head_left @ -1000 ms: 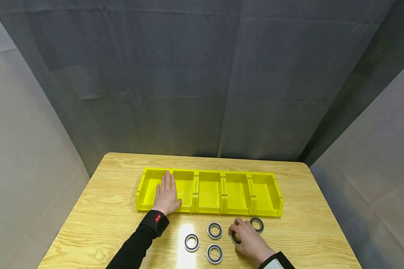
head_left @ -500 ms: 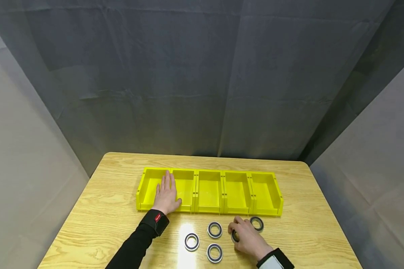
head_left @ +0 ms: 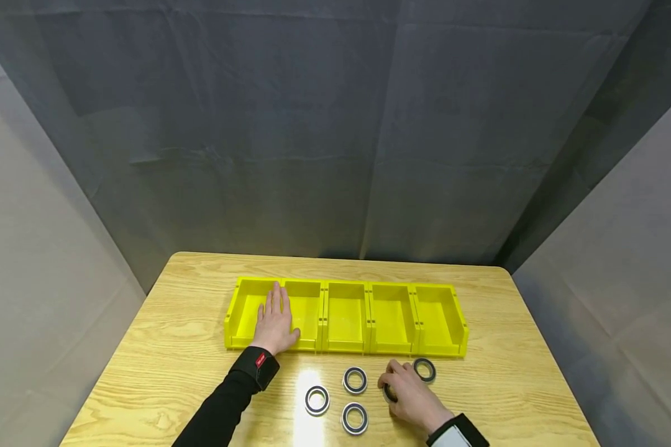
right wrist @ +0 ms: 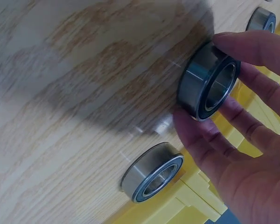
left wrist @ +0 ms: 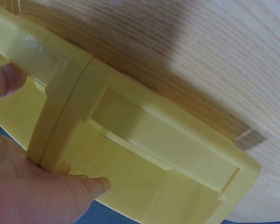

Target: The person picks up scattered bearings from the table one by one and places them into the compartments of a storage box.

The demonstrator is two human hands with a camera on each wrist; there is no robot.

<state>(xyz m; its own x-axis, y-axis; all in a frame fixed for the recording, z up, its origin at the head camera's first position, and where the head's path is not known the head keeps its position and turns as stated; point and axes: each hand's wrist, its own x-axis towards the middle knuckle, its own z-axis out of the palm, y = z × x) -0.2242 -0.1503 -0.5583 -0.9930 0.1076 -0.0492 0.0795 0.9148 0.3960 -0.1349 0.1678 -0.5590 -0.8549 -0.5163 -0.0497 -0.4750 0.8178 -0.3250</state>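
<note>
Head view shows us our left hand (head_left: 274,326) at seven o'clock, its fingers straight and pointing towards twelve, lying over a row of five joined yellow plastic bins (head_left: 346,316). Left wrist view lets us see it straddling the divider between two bins and touching it. At five o'clock our right hand (head_left: 416,394) grips a round steel bearing with a dark seal (right wrist: 193,84), fingers on opposite sides of its rim; we cannot tell whether it is lifted off the pale wood-grain tabletop (head_left: 145,372). From the gripped bearing, we find a second bearing (head_left: 433,371) near at two o'clock, a third (head_left: 355,391) between nine and ten, a fourth (head_left: 355,430) at eight, and a fifth (head_left: 316,411) farther off at nine. Dark grey cloth (head_left: 291,136) hangs at twelve, behind the tabletop.
</note>
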